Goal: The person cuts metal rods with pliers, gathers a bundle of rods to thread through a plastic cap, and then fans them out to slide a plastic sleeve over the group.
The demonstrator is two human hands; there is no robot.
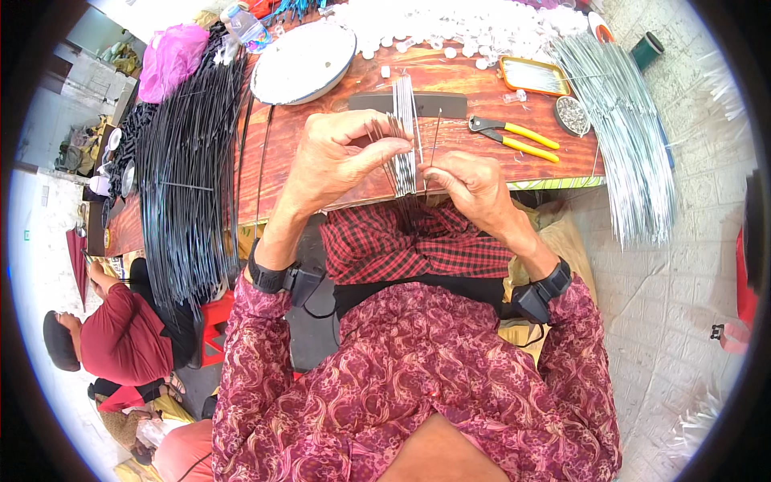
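The left hand [337,161] pinched a fanned bundle of thin wire rods [404,136] above the wooden table [321,161] edge; the right hand [470,185] nipped a single rod [434,138]. Light, springy and likely slippery, the rods seemed best gripped mid-length.

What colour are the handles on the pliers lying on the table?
Yellow, with dark metal jaws; the pliers lie on the wooden table, shown clearly in the head view.

a wooden counter [321,153] carries yellow-handled pliers [514,135], a white round tray [303,63], black wire bundles [189,161] left, silver wires [622,128] right.
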